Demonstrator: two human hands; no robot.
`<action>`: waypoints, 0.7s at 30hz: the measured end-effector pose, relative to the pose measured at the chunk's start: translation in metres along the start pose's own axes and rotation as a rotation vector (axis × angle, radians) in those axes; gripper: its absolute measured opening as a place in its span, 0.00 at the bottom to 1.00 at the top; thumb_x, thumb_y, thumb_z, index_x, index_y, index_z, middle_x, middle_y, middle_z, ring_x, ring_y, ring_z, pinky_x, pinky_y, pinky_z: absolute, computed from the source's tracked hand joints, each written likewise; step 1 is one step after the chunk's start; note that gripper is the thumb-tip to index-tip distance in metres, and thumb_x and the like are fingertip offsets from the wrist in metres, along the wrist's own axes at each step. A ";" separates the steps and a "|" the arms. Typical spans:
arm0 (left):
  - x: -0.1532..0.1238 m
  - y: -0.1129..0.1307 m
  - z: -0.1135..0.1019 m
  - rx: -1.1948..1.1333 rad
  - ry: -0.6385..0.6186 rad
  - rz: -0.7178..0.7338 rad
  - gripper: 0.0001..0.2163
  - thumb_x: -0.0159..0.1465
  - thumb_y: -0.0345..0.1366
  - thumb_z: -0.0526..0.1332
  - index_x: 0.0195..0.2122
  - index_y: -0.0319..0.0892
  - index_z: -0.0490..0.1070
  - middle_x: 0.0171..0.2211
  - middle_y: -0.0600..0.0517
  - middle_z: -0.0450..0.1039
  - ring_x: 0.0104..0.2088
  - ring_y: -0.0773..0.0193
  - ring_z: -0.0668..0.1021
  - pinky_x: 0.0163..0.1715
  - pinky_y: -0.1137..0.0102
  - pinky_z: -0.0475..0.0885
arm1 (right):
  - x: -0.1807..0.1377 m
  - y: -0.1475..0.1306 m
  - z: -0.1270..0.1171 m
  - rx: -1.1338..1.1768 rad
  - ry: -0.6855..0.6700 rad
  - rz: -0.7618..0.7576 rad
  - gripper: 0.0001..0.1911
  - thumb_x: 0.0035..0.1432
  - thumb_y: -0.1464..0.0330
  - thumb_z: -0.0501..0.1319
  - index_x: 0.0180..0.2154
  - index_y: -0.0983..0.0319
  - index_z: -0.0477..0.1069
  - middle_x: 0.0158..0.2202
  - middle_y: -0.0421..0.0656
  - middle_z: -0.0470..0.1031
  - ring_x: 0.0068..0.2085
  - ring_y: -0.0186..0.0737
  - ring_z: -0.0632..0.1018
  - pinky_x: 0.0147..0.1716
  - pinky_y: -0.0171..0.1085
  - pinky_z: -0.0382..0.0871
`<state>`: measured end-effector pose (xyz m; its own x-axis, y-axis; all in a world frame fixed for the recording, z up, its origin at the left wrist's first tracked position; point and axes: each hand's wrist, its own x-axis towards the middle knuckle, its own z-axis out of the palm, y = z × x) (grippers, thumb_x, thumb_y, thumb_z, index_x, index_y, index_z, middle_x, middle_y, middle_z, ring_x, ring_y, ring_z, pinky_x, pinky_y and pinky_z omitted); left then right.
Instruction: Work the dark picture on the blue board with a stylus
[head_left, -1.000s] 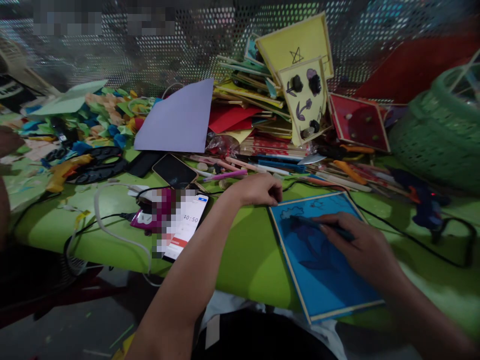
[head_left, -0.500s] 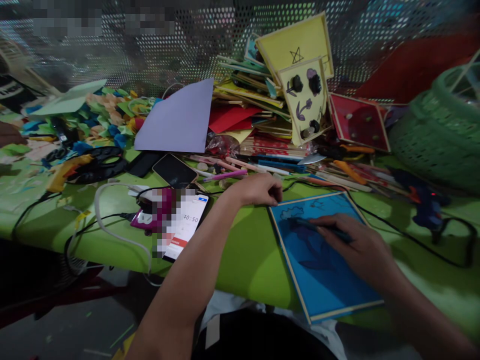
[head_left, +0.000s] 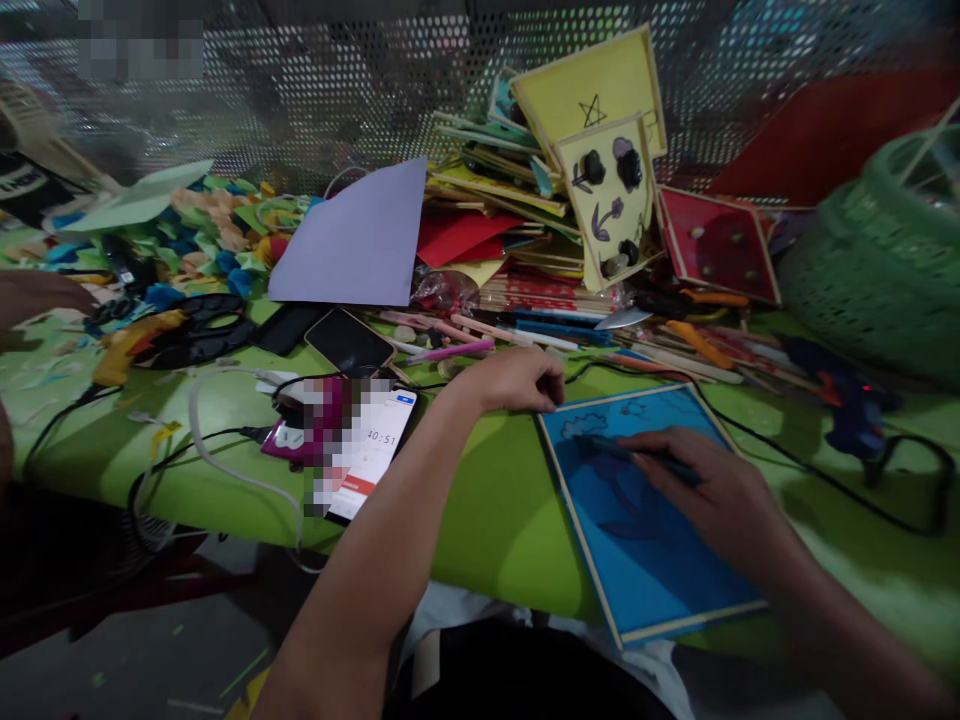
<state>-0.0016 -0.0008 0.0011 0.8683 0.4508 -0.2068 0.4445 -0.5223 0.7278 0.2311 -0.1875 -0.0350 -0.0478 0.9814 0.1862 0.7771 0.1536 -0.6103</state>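
Two bare hands of mine are at the strip-edged blue panel (head_left: 675,590), which lies on the green tabletop (head_left: 495,520) in front of me and to the right, its near end at the table's edge, probably so I can work over it without stretching. My right hand (head_left: 712,490) is closed in a writing grip on a dark pen (head_left: 604,443), pinched between thumb and fingers, I judge to steer the tip finely beside the drawn flower (head_left: 626,500). Whether the tip touches, I cannot tell. My left hand (head_left: 521,380) is loosely curled by the panel's far left corner, perhaps to steady it; I see nothing in it, but its palm is hidden, so I cannot tell whether it grips anything. The panel's long axis runs away from me, the far end leaning left, which likely suits my right arm. The flower's bloom points toward that far end, leaves nearer me. The pen lies crosswise, tip to the left and slightly away.
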 end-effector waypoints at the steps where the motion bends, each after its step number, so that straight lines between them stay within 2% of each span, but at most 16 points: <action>1: 0.000 0.000 0.000 0.003 0.001 -0.002 0.07 0.60 0.26 0.68 0.39 0.39 0.82 0.37 0.51 0.83 0.37 0.65 0.81 0.38 0.71 0.71 | 0.000 0.000 0.000 -0.008 0.005 0.006 0.16 0.69 0.54 0.59 0.44 0.53 0.82 0.40 0.44 0.86 0.41 0.50 0.85 0.43 0.46 0.79; 7: -0.001 0.001 0.000 -0.003 -0.004 -0.009 0.07 0.60 0.26 0.68 0.39 0.39 0.82 0.38 0.50 0.83 0.37 0.64 0.81 0.38 0.70 0.72 | -0.001 0.006 0.001 -0.047 0.050 0.019 0.15 0.68 0.54 0.59 0.44 0.52 0.82 0.40 0.42 0.86 0.41 0.49 0.86 0.45 0.46 0.80; 21: 0.000 -0.001 0.000 -0.003 0.009 -0.003 0.07 0.59 0.26 0.68 0.38 0.39 0.82 0.37 0.50 0.83 0.36 0.64 0.81 0.40 0.70 0.72 | 0.001 0.009 0.000 -0.042 0.042 0.032 0.15 0.70 0.55 0.59 0.46 0.52 0.81 0.43 0.43 0.86 0.44 0.49 0.85 0.46 0.45 0.78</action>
<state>-0.0019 -0.0005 0.0004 0.8653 0.4584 -0.2030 0.4461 -0.5192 0.7290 0.2378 -0.1856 -0.0401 0.0036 0.9799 0.1996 0.8034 0.1160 -0.5840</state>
